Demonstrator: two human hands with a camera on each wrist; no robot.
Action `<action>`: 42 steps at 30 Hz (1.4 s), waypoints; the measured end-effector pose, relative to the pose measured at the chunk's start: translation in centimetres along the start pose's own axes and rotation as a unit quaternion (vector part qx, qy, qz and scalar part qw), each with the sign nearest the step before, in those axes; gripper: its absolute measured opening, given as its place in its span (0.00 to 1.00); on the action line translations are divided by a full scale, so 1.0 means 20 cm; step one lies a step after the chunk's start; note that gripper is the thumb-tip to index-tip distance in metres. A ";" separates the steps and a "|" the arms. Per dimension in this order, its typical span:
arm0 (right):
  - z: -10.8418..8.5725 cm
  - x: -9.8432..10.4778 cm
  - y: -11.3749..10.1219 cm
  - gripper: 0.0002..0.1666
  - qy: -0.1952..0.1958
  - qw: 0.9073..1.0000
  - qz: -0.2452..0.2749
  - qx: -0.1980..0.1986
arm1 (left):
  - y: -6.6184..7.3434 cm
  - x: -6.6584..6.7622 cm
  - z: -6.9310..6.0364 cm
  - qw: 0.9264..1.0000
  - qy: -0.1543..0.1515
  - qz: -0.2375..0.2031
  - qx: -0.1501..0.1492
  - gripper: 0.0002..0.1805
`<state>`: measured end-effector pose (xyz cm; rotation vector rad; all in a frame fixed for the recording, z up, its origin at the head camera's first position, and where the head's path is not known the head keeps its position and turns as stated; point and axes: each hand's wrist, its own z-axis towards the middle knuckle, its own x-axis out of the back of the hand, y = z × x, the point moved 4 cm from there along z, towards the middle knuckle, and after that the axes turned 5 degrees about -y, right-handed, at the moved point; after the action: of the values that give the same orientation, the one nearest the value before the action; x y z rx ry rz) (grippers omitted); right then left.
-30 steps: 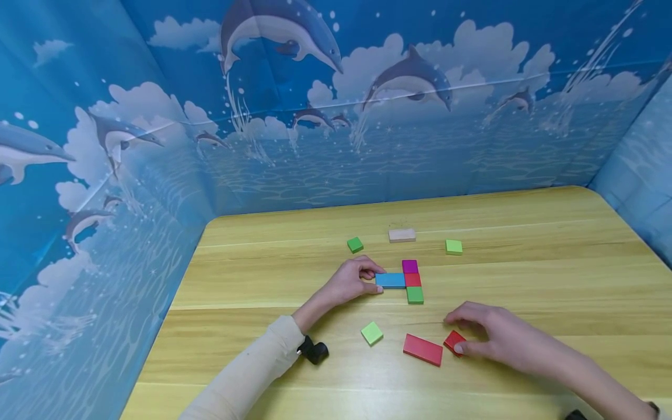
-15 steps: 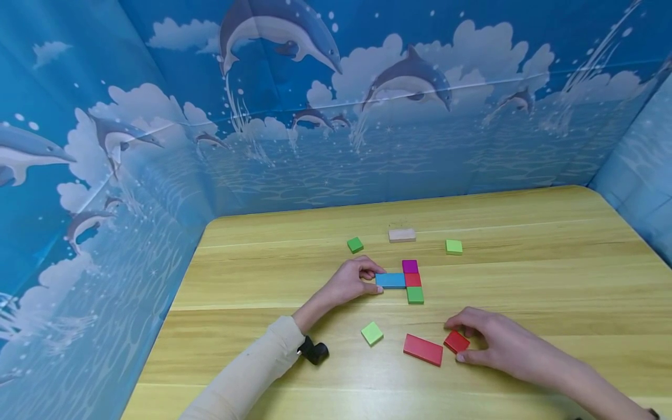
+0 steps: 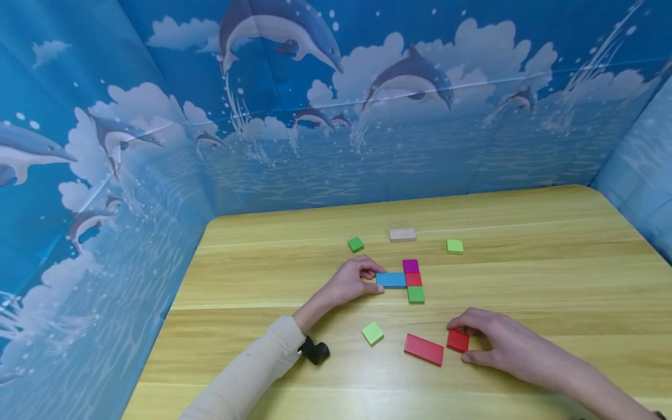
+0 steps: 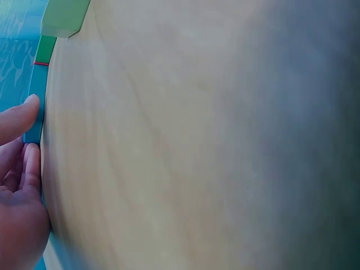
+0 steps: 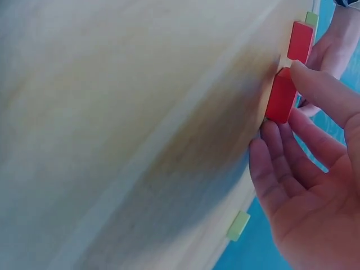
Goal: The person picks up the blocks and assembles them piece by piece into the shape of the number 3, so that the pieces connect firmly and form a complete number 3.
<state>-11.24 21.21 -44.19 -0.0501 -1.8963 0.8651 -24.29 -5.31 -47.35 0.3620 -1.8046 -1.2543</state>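
Closest in, a cream sleeve (image 3: 247, 373) comes from the left, with a black camera (image 3: 315, 352) by its wrist. The table (image 3: 220, 326) is yellow wood with wavy lines and a soft shine near the front. On it, the long red block (image 3: 423, 350) lies flat and a bit crooked. Just right of that is the small red block (image 3: 458, 340), and the right hand (image 3: 496, 338) holds it between thumb and finger. A lime block (image 3: 373, 333) sits to the left, turned like a diamond.

Farther in, the left hand (image 3: 349, 282) pinches one end of the blue block (image 3: 391, 280). The other end touches a red square (image 3: 413, 279), which has a green square (image 3: 416, 295) on its near side and a purple square (image 3: 411, 266) on its far side. Past them lie a dark green block (image 3: 356, 244), a pale block (image 3: 402, 235) and a lime square (image 3: 454, 247), well apart. The table's far corners are round. Behind and at both sides hangs blue cloth (image 3: 325, 175), creased, with dolphins, clouds and waves.
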 end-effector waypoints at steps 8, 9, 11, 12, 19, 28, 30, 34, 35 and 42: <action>0.00 0.00 0.01 0.25 -0.013 1.000 -0.004 0.002 | 0.01 0.00 -0.01 1.000 0.000 -0.007 -0.003 0.17; 0.00 0.00 0.02 0.25 -0.014 1.000 -0.002 0.004 | 0.01 0.00 -0.01 1.000 -0.001 -0.006 -0.003 0.17; 0.01 0.00 0.02 0.23 -0.014 1.000 0.006 0.005 | 0.01 -0.01 -0.01 1.000 0.000 -0.006 -0.002 0.17; 0.01 0.00 0.02 0.23 -0.013 1.000 0.010 0.006 | 0.01 -0.01 -0.01 1.000 -0.001 -0.007 -0.001 0.18; 0.03 0.01 0.02 0.21 -0.005 0.999 0.034 0.007 | 0.00 -0.01 -0.01 1.000 0.001 -0.006 0.004 0.17; 0.08 0.03 0.01 0.20 0.027 0.999 0.023 0.034 | 0.01 -0.01 -0.01 1.000 0.000 -0.003 0.004 0.17; 0.09 0.03 0.01 0.19 0.034 0.998 0.019 0.040 | 0.01 -0.01 -0.01 1.000 -0.001 -0.003 0.003 0.17; 0.12 0.04 0.00 0.19 0.030 0.998 0.026 0.040 | 0.01 -0.01 -0.02 1.000 -0.001 -0.002 0.001 0.17; 0.12 0.04 0.00 0.19 0.026 0.998 0.029 0.039 | 0.01 -0.01 -0.02 1.000 -0.001 -0.002 0.000 0.17; 0.17 0.04 -0.02 0.19 0.019 0.998 0.047 0.045 | 0.02 0.00 -0.01 1.000 0.002 -0.004 -0.002 0.17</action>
<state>-14.26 19.47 -44.12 -0.1002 -1.8295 1.0052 -24.04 -5.27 -47.07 0.3686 -1.7982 -1.2622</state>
